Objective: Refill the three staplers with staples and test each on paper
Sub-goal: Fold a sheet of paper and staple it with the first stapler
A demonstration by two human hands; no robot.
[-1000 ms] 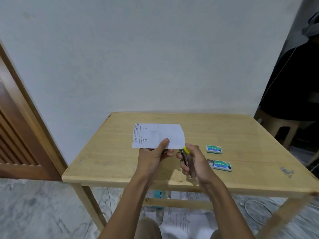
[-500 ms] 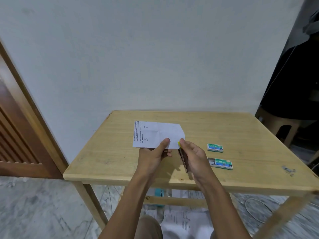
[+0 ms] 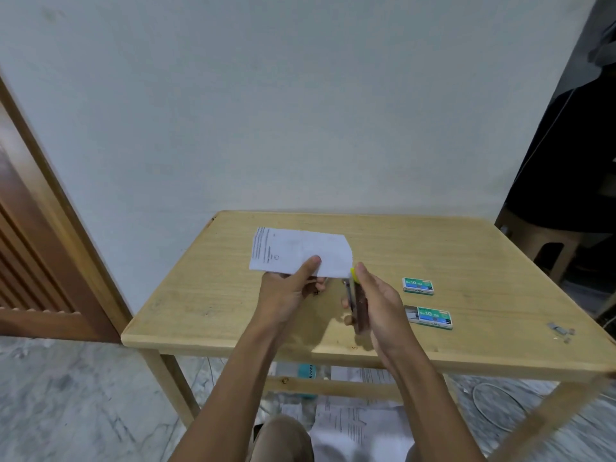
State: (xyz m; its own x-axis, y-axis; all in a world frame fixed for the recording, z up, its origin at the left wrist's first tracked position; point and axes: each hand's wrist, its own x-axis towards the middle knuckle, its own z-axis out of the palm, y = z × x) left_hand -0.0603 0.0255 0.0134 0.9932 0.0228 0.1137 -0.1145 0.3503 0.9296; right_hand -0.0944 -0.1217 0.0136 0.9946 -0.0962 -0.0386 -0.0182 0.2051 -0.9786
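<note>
Paper in my left hand, stapler in my right, over the light wooden table [image 3: 213,305]

My left hand [image 3: 287,288] pinches the near edge of one folded white printed paper sheet [image 3: 300,250]; my right hand [image 3: 376,301] is wrapped round one dark brown stapler with a yellow tip [image 3: 357,303], just beside the sheet's right corner. Two green staple boxes lie to the right: the far box [image 3: 418,286] closed, the near box [image 3: 430,317] slid partly open, its contents too small to tell. A few loose grey staple strips [image 3: 560,331] lie near the right edge
</note>
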